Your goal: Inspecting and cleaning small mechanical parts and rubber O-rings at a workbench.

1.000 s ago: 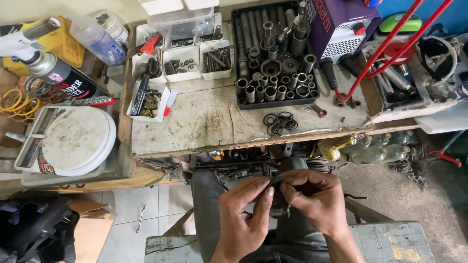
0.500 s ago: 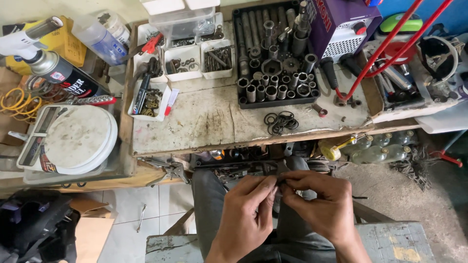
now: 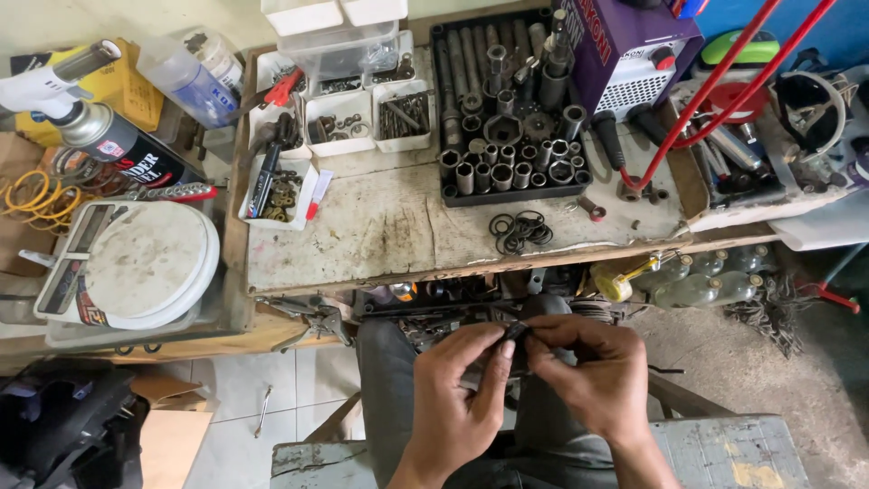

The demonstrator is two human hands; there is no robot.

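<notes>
Both of my hands meet over my lap, below the front edge of the workbench point(image 3: 389, 244). My left hand point(image 3: 457, 385) and my right hand point(image 3: 584, 371) pinch a small dark part point(image 3: 514, 333) between their fingertips; the part is mostly hidden and its shape is unclear. A pile of black rubber rings point(image 3: 520, 231) lies on the bench just above my hands. Behind the rings stands a black tray of sockets point(image 3: 507, 109).
White bins of screws and bits point(image 3: 348, 109) sit at the back left of the bench. A purple machine point(image 3: 634, 50) and red rods point(image 3: 715, 81) stand at right. A white round scale point(image 3: 136, 263), a spray can point(image 3: 118, 145) and yellow cable point(image 3: 27, 195) are at left. Bottles point(image 3: 697, 281) lie under the bench.
My hands have stayed over my lap, shifting slightly; the fingers keep working the small dark part between them. Nothing on the bench has moved.
</notes>
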